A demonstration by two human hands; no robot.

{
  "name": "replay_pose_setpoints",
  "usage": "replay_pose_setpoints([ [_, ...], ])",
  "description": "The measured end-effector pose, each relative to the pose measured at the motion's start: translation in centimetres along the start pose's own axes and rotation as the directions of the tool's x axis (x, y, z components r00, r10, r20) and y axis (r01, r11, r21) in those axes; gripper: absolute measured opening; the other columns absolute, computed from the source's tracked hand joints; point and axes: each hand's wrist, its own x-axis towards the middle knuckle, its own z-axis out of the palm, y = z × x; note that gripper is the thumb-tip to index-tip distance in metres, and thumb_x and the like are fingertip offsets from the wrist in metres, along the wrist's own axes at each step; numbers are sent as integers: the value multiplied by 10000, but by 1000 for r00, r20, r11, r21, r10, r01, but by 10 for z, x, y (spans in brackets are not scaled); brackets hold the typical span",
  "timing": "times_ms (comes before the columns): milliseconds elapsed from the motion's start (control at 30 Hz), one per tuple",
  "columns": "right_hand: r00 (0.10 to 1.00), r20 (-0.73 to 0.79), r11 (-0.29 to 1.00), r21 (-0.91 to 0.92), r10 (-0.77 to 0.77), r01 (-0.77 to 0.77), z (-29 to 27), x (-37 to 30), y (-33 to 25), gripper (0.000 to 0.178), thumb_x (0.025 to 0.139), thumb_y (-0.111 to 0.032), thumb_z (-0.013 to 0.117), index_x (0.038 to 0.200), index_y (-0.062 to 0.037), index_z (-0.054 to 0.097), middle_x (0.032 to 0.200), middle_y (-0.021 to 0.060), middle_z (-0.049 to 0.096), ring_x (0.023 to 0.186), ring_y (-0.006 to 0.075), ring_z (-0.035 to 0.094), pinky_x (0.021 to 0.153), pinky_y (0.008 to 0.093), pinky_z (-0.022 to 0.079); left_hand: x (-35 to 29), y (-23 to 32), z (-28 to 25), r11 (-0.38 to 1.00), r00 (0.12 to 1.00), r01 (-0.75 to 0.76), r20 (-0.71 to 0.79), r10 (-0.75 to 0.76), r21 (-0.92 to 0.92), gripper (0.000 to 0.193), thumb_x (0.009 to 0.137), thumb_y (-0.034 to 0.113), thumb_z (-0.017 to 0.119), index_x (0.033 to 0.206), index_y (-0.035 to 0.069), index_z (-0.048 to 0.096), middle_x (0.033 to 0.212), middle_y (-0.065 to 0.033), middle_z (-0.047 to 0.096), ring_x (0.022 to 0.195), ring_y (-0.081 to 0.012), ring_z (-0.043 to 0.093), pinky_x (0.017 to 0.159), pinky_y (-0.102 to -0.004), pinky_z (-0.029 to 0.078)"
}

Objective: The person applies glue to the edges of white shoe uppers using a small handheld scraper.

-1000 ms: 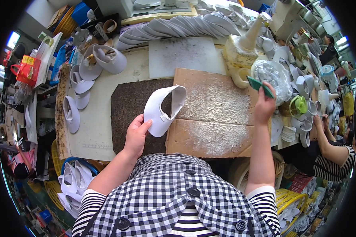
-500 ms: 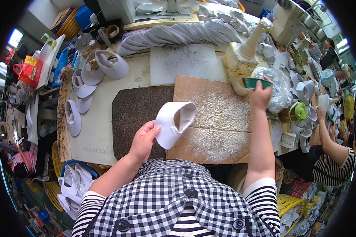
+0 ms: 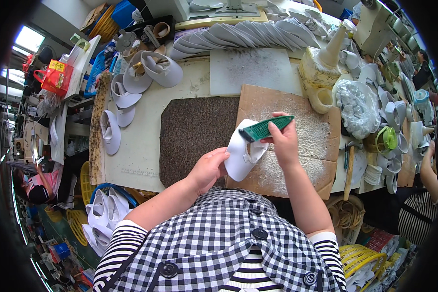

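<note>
In my left hand [image 3: 209,168] is a white shoe upper [image 3: 239,163], gripped by its side edge between thumb and fingers. It is raised over the seam between a dark speckled mat [image 3: 194,136] and a flat piece of cardboard [image 3: 321,160] crusted with dried white glue. My right hand [image 3: 284,142] closes round a green brush [image 3: 269,127] with a textured handle. Its dark bristle end meets the far rim of the upper's opening, and the brush covers part of that opening.
Several white uppers [image 3: 163,70] line the table's left side, with a row of overlapping white pieces [image 3: 243,36] at the back. To the right stand a glue-caked container [image 3: 317,65], a clear plastic bag [image 3: 357,109], a green-topped jar [image 3: 387,138] and a wooden-handled hammer [image 3: 349,173]. A co-worker's arm [image 3: 427,168] shows far right.
My right hand has brought the brush from beside the glue-caked container leftward and nearer, onto the upper. The upper, still in my left hand, is turned slightly. The whole view has shifted.
</note>
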Motion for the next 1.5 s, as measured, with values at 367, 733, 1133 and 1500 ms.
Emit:
replay_pose_setpoints([
  [367,891,270,873,-233,-365,429,14,-35,31,276,878,60,552,1123,-51,489,961,96,599,842,167,625,721,274,525,5,2,-17,948,984,129,159,-85,-292,392,996,245,340,1280,9,472,1221,-161,564,1100,-286,584,944,-485,473],
  [733,766,264,670,-373,-587,642,13,-15,5,239,814,72,610,1019,-50,618,940,104,662,842,221,660,713,302,527,25,29,-21,989,989,140,48,-138,-46,424,985,327,349,1291,60,473,1230,-108,560,1128,-253,563,904,-500,479],
  [1133,716,442,543,-467,-540,698,3,-31,40,209,868,33,606,1065,-38,599,991,117,679,916,237,660,805,309,512,39,-7,-48,924,969,-133,-244,45,-359,408,944,316,494,1204,1,514,1194,-125,556,1132,-246,507,1044,-412,366],
  [1500,607,419,409,-472,-675,781,20,-12,2,284,805,36,641,1066,-74,612,1012,100,669,897,264,659,765,331,533,36,4,-15,960,991,-131,-25,129,-249,286,1015,228,348,1207,39,444,1185,-158,554,1088,-291,576,984,-461,442],
])
